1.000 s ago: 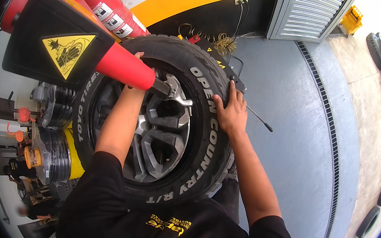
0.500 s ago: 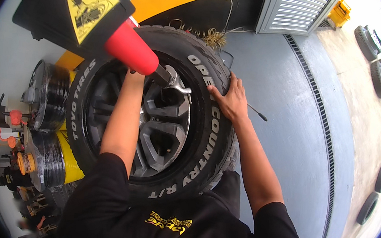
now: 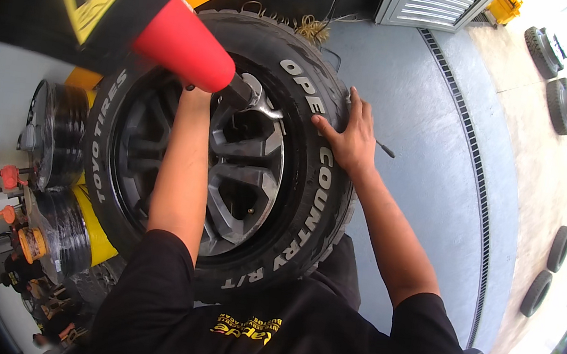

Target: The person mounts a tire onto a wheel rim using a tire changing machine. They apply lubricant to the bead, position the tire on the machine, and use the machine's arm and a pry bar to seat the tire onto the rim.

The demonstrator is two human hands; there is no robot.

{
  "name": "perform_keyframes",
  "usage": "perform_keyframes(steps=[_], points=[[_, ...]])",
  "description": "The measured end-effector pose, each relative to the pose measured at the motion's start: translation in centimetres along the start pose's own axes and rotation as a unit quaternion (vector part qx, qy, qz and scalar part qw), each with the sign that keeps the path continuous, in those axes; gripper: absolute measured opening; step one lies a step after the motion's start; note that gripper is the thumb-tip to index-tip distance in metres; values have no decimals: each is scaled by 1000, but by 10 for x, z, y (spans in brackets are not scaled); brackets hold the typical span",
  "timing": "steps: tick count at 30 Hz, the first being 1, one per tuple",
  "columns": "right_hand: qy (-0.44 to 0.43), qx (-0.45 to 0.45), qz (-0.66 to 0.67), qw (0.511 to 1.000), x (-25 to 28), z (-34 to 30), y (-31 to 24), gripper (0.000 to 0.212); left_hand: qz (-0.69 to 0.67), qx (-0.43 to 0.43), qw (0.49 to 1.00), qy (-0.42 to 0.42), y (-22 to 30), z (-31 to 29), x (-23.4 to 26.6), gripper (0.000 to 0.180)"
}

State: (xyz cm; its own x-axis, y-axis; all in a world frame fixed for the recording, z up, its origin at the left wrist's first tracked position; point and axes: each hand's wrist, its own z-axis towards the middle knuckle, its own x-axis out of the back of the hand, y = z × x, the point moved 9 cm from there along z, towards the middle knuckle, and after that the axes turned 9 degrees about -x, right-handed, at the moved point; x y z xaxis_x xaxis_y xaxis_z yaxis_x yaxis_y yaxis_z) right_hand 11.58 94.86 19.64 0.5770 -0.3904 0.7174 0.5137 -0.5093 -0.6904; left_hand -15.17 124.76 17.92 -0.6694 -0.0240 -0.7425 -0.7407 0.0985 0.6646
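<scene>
A large black tyre (image 3: 312, 201) with raised white lettering lies on its side in front of me, around a dark grey spoked alloy wheel (image 3: 251, 152). Over its far part leans the arm of a tyre changer (image 3: 187, 43), with a red cone-shaped cover and a black head. The metal mount head (image 3: 258, 101) at its end sits by the rim's edge. My right hand (image 3: 354, 136) rests on the tyre's right side, fingers spread and thumb on the sidewall. My left forearm (image 3: 184, 159) reaches across the wheel; the left hand's fingers are hidden behind the red cover.
Yellow-and-black drums wrapped in film (image 3: 67, 138) stand at the left. A thin rod with a dark tip (image 3: 386, 149) sticks out beyond the tyre's right side. A drain grate (image 3: 473, 143) crosses the grey floor; loose tyres (image 3: 559, 103) lie farther right. Coiled hose (image 3: 312, 30) hangs at the back.
My view has shifted, so the wheel appears slightly farther left and higher, and the tyre changer's arm looks larger. My right hand stays on the tyre, its fingers angled more upward.
</scene>
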Motion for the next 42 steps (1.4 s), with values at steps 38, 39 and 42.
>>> perform_keyframes(steps=[38, 39, 42], points=[[49, -144, -154, 976, -19, -90, 36, 105, -150, 17, 959, -240, -23, -6, -28, 38], [49, -140, -142, 979, -17, -91, 33, 105, -158, 32, 964, -210, -17, 4, -13, 36], [28, -130, -111, 985, -17, -94, 23, 105, -178, 72, 972, -135, -3, 3, 28, 40]])
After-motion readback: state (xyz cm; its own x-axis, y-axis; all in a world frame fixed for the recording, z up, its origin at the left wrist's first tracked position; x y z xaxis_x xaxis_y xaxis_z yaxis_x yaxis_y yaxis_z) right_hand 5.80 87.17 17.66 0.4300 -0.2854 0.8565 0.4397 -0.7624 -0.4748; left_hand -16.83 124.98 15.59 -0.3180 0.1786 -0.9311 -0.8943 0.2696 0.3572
